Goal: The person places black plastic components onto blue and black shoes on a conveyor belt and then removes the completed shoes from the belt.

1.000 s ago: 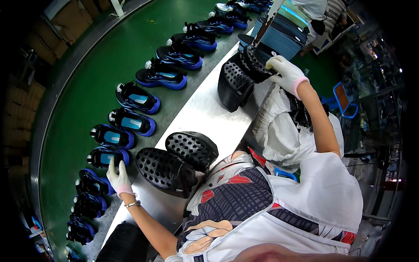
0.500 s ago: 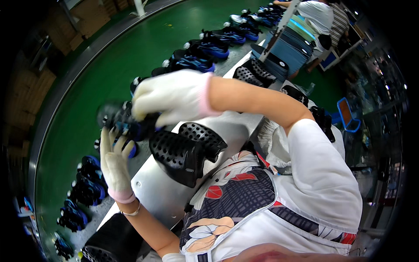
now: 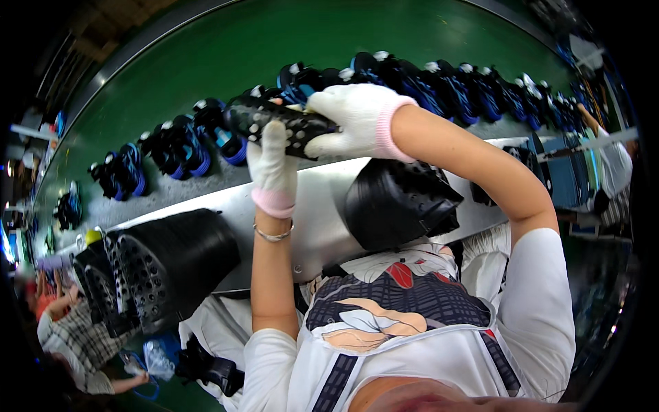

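Observation:
Out over the metal bench, a black, elongated piece dotted with round holes [image 3: 302, 130] is held up between my two white-gloved hands. My left hand [image 3: 273, 168] grips it from the near side, thumb pressed up against its face. From the right, my right hand [image 3: 357, 123] closes around its other end; some fingertips are hidden behind it. Close below my right hand, a bulky black perforated rubber-like shell [image 3: 395, 206] rests on the silver bench top [image 3: 312, 199]. Several similar black shells [image 3: 171, 257] are stacked together at the bench's left.
A long row of black-and-blue sports shoes [image 3: 446, 89] stands on a grey strip [image 3: 168, 192] beyond the bench, by the green floor [image 3: 226, 41]. Another person [image 3: 75, 336] is at the lower left. One more person [image 3: 614, 161] works at the far right beside stacked blue-grey sheets [image 3: 570, 175].
The view has swung, so the bench now runs more level across it. My left hand, open with fingers spread before, has closed on the perforated piece. My right hand's blur has gone.

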Tool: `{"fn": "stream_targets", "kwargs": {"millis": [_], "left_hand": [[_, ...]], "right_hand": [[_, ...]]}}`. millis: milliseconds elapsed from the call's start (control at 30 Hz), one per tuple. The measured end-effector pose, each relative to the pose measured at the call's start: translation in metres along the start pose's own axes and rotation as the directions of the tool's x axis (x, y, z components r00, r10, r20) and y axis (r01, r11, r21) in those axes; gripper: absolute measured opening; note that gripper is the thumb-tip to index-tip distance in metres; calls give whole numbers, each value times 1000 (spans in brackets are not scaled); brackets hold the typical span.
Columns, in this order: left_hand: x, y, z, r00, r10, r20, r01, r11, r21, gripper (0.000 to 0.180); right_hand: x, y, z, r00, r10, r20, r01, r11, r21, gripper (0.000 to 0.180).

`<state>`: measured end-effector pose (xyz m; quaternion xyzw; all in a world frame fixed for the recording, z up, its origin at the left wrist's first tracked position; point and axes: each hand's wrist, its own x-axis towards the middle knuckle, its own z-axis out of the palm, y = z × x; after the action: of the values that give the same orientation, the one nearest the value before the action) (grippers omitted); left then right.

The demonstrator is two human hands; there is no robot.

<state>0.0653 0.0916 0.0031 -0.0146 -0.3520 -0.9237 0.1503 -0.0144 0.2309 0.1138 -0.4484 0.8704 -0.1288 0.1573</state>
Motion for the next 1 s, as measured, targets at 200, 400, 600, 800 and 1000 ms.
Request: {"fn": "stream_targets", "kwargs": {"millis": [200,400,600,800,1000], "left_hand": [[7,-11,-11,1000,-19,-13,18,995,-98,38],[15,-16,-22,972,-232,-45,226,968,-113,49],[8,-22,-45,987,8,-158,134,487,863,41],[10,-51,-69,978,208,33,-51,84,995,30],[19,-56,-74,981,193,-25,11,73,997,25]], "right_hand": [[15,-4,1,1000,-6,2,6,976,-219,47],[34,12,14,997,60,47,-60,998,3,37],[52,25,11,950,206,234,-209,978,-11,47],[86,47,13,926,209,314,-186,977,-100,57],[128,35,3,892,252,376,-167,955,-245,58]]}}
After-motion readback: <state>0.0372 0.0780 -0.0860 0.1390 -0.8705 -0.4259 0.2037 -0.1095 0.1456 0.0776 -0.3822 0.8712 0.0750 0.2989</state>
